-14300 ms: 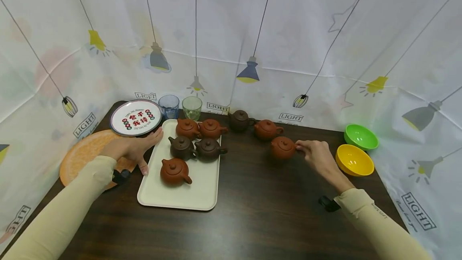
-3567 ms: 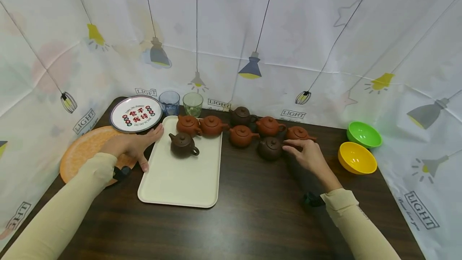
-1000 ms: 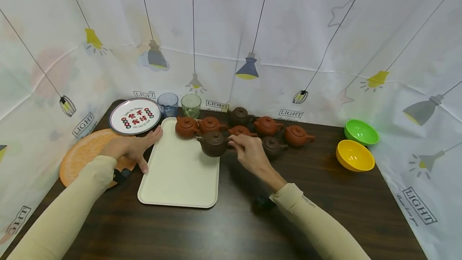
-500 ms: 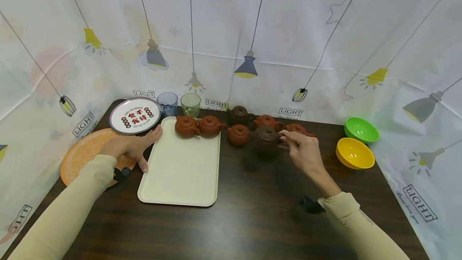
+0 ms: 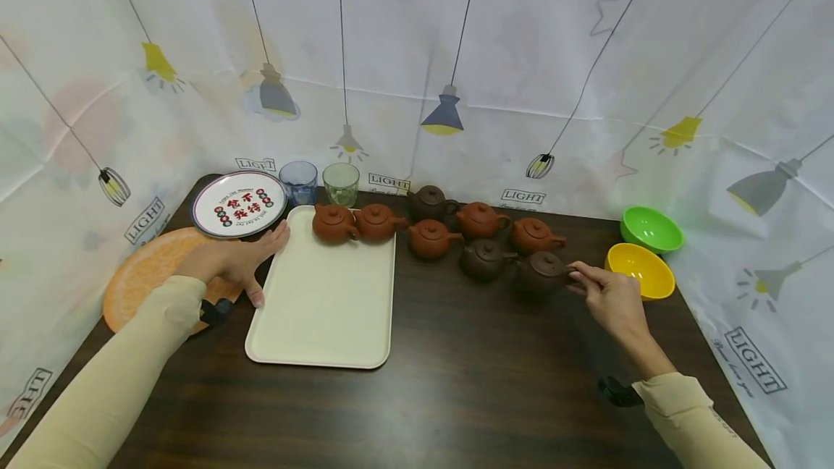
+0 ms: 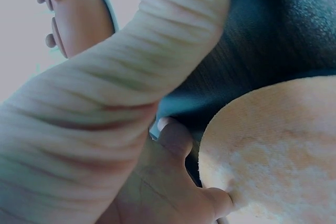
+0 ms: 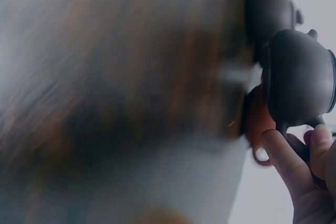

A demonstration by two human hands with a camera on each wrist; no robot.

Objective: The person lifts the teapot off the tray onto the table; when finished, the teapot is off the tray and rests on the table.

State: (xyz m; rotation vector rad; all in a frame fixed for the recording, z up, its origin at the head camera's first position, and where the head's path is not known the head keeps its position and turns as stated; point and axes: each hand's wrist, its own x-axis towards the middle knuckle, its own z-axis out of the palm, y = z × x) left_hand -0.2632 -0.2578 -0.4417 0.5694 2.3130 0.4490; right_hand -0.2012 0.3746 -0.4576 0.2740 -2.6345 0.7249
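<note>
My right hand point(image 5: 612, 299) pinches the handle of a dark brown teapot point(image 5: 541, 272), held upright at the right end of a teapot group. In the right wrist view, thumb and fingers close round that handle, below the pot's body point(image 7: 299, 77). My left hand point(image 5: 237, 255) lies with fingers spread against the left edge of a cream tray point(image 5: 319, 310). Two reddish-brown teapots, one left point(image 5: 334, 224) and one right point(image 5: 376, 223), stand at the tray's far end. Right of the tray stand another dark teapot point(image 5: 482, 259) and a reddish one point(image 5: 531, 235), both close to the held pot.
Further teapots, dark point(image 5: 430, 203) and reddish point(image 5: 478, 219), line the table's back. A patterned plate point(image 5: 239, 205), blue glass point(image 5: 300, 183) and green glass point(image 5: 341, 184) stand back left. An orange round mat point(image 5: 146, 273) lies under my left forearm. Green point(image 5: 651, 229) and yellow bowls point(image 5: 641, 270) sit right.
Several teapots have gone from tray to table. Over the last second my right hand has carried the dark teapot rightward off the tray, past the other dark pot. My left hand has stayed put.
</note>
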